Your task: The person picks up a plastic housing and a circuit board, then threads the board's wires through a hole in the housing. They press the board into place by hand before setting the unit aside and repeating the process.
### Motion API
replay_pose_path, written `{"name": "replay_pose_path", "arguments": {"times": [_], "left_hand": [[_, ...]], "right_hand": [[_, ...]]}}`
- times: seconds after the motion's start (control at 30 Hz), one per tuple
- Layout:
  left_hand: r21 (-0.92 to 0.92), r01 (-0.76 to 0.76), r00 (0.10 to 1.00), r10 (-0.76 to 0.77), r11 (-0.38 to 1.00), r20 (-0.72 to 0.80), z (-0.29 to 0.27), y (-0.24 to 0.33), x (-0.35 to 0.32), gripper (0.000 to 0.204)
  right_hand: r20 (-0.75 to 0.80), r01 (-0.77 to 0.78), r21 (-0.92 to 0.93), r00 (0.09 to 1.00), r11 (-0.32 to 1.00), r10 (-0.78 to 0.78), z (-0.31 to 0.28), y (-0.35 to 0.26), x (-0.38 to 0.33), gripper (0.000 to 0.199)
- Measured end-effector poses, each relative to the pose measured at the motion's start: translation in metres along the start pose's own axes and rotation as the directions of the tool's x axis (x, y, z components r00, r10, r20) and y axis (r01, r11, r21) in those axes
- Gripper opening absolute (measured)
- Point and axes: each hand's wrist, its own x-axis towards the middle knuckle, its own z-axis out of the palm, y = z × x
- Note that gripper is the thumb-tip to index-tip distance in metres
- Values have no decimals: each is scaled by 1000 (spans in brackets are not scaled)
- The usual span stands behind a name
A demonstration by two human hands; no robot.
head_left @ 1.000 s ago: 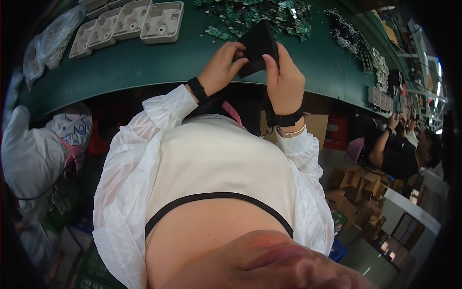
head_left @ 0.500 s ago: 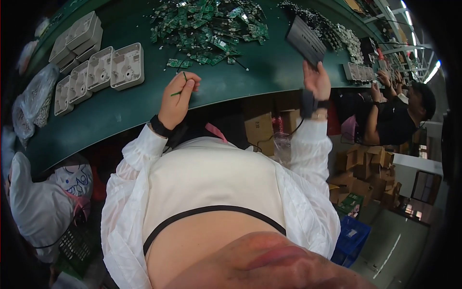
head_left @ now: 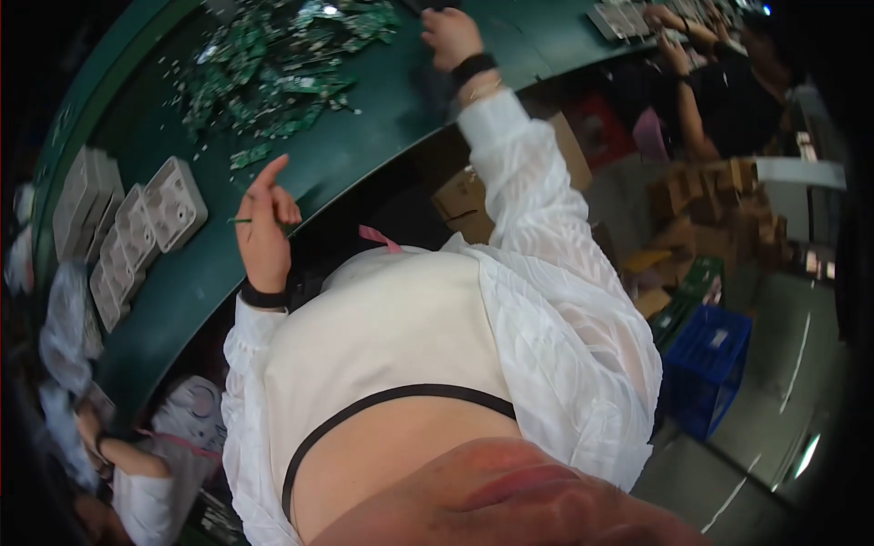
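My left hand point(head_left: 265, 225) is above the near edge of the green worktable point(head_left: 350, 164). Its index finger is extended and the others curl around a thin green strip point(head_left: 239, 220), perhaps a circuit board seen edge-on. Past that hand lies a loose heap of small green circuit boards point(head_left: 264, 77). My right hand point(head_left: 452, 39) reaches far over the table with curled fingers. A dark object point(head_left: 435, 5) meets its fingertips at the upper picture edge, mostly cut off, so its kind cannot be made out.
Pale plastic boxes point(head_left: 173, 205) stand in a row and a stack on the left, beside a clear plastic bag point(head_left: 68, 318). Co-workers sit at both sides; one's arm point(head_left: 696, 123) is at the right. Cardboard boxes point(head_left: 719, 196) and a blue crate point(head_left: 710, 364) are on the floor.
The view has turned, shifting the table leftward in the picture. My right hand now reaches farther over the table, its fingers more curled; the grey panel is out of sight or mostly cut off.
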Motion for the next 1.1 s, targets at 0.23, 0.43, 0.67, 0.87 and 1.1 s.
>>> {"name": "replay_pose_path", "arguments": {"times": [0.23, 0.43, 0.67, 0.87, 1.1], "left_hand": [[252, -415, 909, 386, 874, 158, 58, 20, 24, 50], [311, -493, 838, 346, 813, 423, 103, 10, 33, 45], [393, -310, 809, 23, 866, 588, 119, 6, 20, 47], [546, -401, 677, -164, 735, 718, 78, 28, 7, 50], [640, -177, 944, -56, 748, 326, 15, 37, -18, 46]], "right_hand": [[617, 473, -383, 770, 794, -162, 92, 31, -277, 25], [519, 337, -559, 855, 758, 2, 70, 32, -319, 21], [-90, 206, -300, 966, 931, -242, -39, 41, -345, 18], [-701, -125, -56, 712, 991, 50, -345, 70, -447, 9], [-982, 45, -44, 182, 998, -52, -524, -49, -523, 34]]}}
